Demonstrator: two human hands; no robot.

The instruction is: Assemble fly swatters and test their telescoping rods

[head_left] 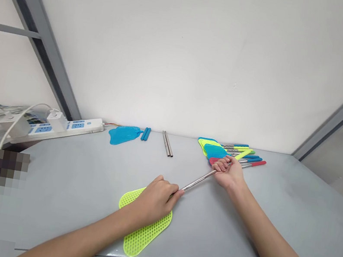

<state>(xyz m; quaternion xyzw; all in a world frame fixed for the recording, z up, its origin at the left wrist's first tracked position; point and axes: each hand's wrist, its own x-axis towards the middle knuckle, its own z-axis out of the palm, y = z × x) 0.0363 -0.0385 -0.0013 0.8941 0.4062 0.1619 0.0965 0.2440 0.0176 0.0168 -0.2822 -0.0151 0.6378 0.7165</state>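
Note:
A yellow-green fly swatter (142, 241) with a perforated head and a metal rod slants across the table in front of me. My left hand (158, 198) is closed round the rod's lower end, just above the head, and covers part of that head. Farther up, my right hand (228, 171) grips the same rod, fingers curled round it with the palm side turned up. A yellow-green handle end (243, 154) sticks out beyond the right hand. Just behind that hand lies a pile of fly swatters (215, 152) in blue, yellow-green and red, partly hidden by it.
Two bare metal rods (167, 144) lie at the back middle of the grey table (82, 192). Left of them are two blue handles (145, 134) and a blue swatter head (124, 134). A white power strip (73, 127) with plugs and a cable runs along the left edge.

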